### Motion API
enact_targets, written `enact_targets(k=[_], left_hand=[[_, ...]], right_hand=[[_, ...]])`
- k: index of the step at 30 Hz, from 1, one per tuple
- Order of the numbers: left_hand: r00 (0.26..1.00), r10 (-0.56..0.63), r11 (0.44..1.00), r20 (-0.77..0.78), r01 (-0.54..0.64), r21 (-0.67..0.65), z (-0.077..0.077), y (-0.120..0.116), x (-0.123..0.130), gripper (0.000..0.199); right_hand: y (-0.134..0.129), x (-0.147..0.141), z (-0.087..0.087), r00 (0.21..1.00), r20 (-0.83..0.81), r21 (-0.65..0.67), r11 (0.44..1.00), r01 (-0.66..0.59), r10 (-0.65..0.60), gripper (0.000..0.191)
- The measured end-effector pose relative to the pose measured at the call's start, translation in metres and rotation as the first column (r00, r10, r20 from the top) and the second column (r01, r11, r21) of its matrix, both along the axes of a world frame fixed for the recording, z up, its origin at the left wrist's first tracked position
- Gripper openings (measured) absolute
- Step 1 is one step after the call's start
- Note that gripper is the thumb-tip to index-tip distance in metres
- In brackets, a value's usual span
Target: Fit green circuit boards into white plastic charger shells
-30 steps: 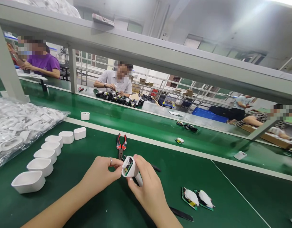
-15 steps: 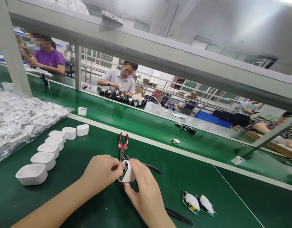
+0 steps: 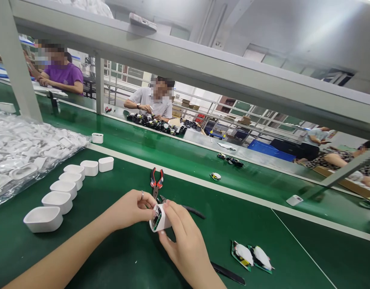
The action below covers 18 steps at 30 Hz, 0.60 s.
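From across the room, the person's left hand (image 3: 132, 210), with a ring on one finger, and right hand (image 3: 185, 245) are closed together on a rounded white plastic shell (image 3: 164, 218), held just off the green worktop (image 3: 118, 257) near its middle. Fingers and thumbs of both hands clamp the shell from either side, so each grip is firmly shut on it, and a green circuit board (image 3: 157, 218) shows in its open end. Just beyond the hands lie red-handled steel pliers (image 3: 156, 184), their tips by the fingers, and a slim black-handled tool (image 3: 192, 212). Toward the near edge, to the right of the hands, two green circuit boards with white covers (image 3: 251, 256) lie side by side, outside any shell, with a flat black strip (image 3: 228, 273) just beside them. Toward the left edge, seven white plastic shells (image 3: 63, 192) stand in a curving line, and no board shows in the nearest open ones. Past them, a clear plastic bag of white parts (image 3: 31, 154) sits heaped at the left end, its contents plentiful. So, as things lie, one shell is in hand with a board showing, two boards lie out, and the lined-up shells and bagged parts stand apart from them.
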<state>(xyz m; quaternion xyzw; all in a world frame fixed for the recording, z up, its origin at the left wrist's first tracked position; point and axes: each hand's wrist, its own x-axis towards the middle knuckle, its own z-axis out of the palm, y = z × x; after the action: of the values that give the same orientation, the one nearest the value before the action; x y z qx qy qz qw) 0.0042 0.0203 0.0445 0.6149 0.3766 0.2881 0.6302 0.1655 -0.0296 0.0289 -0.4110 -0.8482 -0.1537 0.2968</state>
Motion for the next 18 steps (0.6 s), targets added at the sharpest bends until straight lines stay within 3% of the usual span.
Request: enact_targets(k=[3,6,9,12,13,15,18], left_hand=[[0.999,-0.048,0.996,0.026,0.049,-0.068,0.001,0.004,-0.004,0.013],[0.993,-0.069,0.991,0.096,0.079,-0.104,0.003,0.006,-0.007,0.022],[0.987,0.081,0.995,0.138,-0.073,-0.067,0.003,0.007,-0.007,0.021],[0.951,0.307,0.921,-0.024,-0.291,0.257,0.002,0.003,-0.002,0.009],[0.940,0.330,0.875,-0.089,-0.269,0.402,0.001,0.000,0.000,0.014],[0.930,0.306,0.776,-0.204,-0.119,0.619,-0.003,-0.006,0.006,0.021],[0.908,0.269,0.651,-0.322,0.075,0.755,-0.017,-0.012,0.016,0.023]], right_hand=[[-0.002,-0.002,0.000,0.997,-0.078,-0.084,0.996,-0.036,0.029,0.045],[0.000,-0.004,0.001,0.962,-0.273,-0.268,0.962,-0.044,-0.032,0.046],[0.021,-0.002,0.001,0.897,-0.397,-0.486,0.874,-0.027,-0.194,0.052],[0.072,0.008,-0.001,0.823,-0.400,-0.613,0.785,0.086,-0.403,0.054],[0.093,0.013,-0.002,0.798,-0.389,-0.621,0.771,0.142,-0.461,0.051],[0.138,0.025,-0.006,0.739,-0.368,-0.627,0.737,0.251,-0.564,0.041],[0.196,0.042,-0.012,0.647,-0.332,-0.642,0.667,0.379,-0.687,0.026]])
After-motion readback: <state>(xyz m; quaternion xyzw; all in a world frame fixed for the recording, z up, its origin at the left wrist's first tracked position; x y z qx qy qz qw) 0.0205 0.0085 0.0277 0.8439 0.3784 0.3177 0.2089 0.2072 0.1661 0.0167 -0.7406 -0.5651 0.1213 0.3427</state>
